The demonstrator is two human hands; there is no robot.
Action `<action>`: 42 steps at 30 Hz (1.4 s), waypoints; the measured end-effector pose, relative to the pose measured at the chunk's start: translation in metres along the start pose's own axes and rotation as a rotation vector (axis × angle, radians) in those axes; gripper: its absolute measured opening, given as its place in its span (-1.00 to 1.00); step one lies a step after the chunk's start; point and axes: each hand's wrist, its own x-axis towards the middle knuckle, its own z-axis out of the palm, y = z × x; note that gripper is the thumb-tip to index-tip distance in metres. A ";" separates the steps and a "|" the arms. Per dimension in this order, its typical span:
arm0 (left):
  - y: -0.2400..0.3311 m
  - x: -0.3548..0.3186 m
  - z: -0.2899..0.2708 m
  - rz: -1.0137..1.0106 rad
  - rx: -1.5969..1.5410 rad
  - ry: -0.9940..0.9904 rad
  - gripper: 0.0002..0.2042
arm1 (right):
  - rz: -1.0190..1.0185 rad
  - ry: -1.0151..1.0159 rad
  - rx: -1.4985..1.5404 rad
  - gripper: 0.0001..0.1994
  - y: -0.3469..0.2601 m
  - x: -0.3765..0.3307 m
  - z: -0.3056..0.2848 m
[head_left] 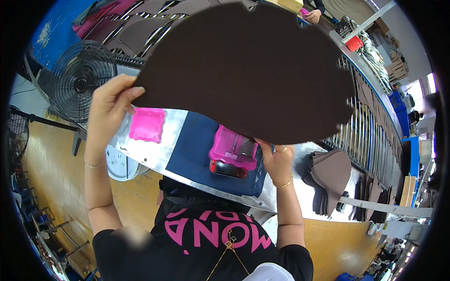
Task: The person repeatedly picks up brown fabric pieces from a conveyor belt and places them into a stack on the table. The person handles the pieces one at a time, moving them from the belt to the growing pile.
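A large dark brown cut sheet (248, 70), flat and rounded with a notched right edge, is held up over the table in front of me. My left hand (114, 100) pinches its left corner between thumb and fingers. At its lower edge, my right hand (279, 161) grips the sheet, with the thumb showing and the other fingers partly hidden. Below the sheet, a pink plastic container (232, 149) sits on a dark blue cloth (190, 152), its far part covered. A red and black object (228, 169) lies partly under the container. Beside my left hand is a pink scalloped tray (147, 125).
The metal table (154, 152) bears a stack of brown cut pieces (328, 180) at right. A wire-caged fan (82, 79) stands at left. Beyond the table, slatted racks (375, 126) carry more brown pieces. A co-worker's hand (313, 17) shows at the far side.
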 end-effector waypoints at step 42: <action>-0.099 0.178 0.276 -0.539 -0.722 -0.345 -0.61 | 1.501 0.116 -0.841 -0.36 0.152 -0.262 -0.240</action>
